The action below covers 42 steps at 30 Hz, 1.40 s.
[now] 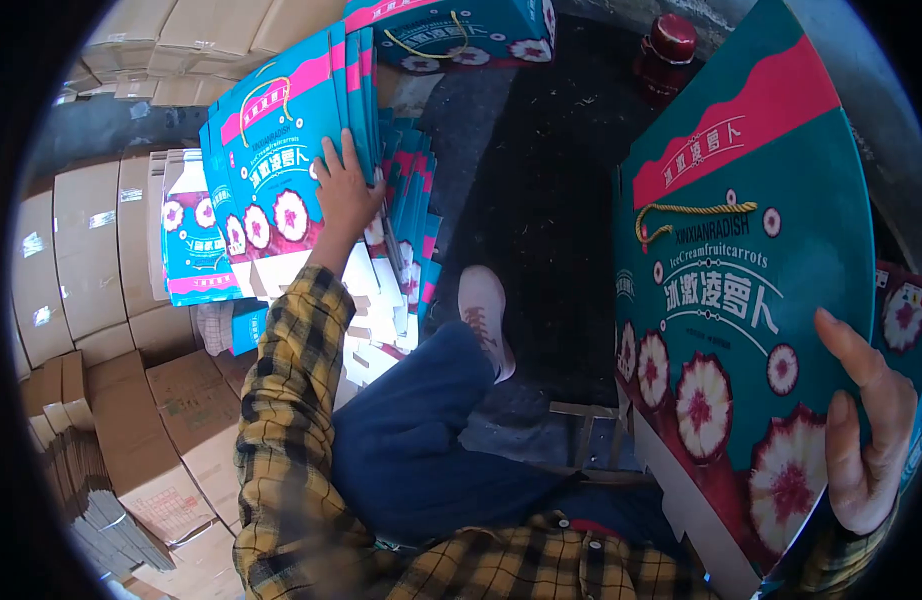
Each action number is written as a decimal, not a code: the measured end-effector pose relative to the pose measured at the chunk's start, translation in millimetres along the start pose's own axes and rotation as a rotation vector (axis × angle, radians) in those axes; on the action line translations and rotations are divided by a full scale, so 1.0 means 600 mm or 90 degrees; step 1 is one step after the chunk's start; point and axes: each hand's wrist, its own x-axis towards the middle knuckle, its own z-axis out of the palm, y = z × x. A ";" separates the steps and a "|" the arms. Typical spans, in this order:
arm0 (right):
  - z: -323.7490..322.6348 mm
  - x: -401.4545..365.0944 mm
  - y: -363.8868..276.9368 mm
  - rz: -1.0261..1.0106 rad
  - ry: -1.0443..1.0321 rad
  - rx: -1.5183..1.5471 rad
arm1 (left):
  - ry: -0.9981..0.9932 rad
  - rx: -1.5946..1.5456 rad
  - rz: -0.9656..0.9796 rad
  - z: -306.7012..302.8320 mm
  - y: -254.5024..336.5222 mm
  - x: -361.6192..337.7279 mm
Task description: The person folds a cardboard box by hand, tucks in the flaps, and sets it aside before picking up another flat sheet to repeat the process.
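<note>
A stack of flat teal and pink printed cartons [271,150] with gold cord handles leans at the upper left. My left hand [349,195] lies on the front carton near its right edge, fingers spread. On the right, a large teal carton [721,270] with a gold rope handle and radish pictures stands close to the camera. My right hand [866,430] is at its lower right edge, with the index finger and thumb apart against the printed face; its other fingers are partly hidden.
Brown cardboard boxes [86,240] line the left side, with more at the lower left [146,440]. Another teal carton [471,35] is at the top. A red jar-like object [671,40] stands at the upper right. My shoe [484,315] is on the dark floor.
</note>
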 end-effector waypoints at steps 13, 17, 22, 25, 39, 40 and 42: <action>0.020 -0.013 0.019 0.025 -0.008 -0.006 | -0.003 -0.060 0.136 -0.005 -0.057 0.033; 0.021 -0.013 0.021 0.017 0.011 0.021 | -0.008 -0.057 0.116 0.005 -0.062 0.028; 0.001 0.016 0.000 0.117 -0.055 0.160 | 0.027 -0.011 0.091 0.012 -0.050 0.014; 0.005 0.030 -0.003 0.078 -0.028 0.132 | 0.038 -0.019 0.092 0.007 -0.050 0.013; 0.005 0.046 -0.029 0.091 0.056 0.172 | -0.270 -0.226 0.151 -0.179 0.045 -0.016; 0.003 0.046 -0.029 0.085 0.045 0.158 | -0.313 -0.286 0.186 -0.225 0.071 -0.014; 0.003 0.043 -0.018 0.064 0.050 0.134 | -0.320 -0.400 0.277 -0.348 0.144 -0.027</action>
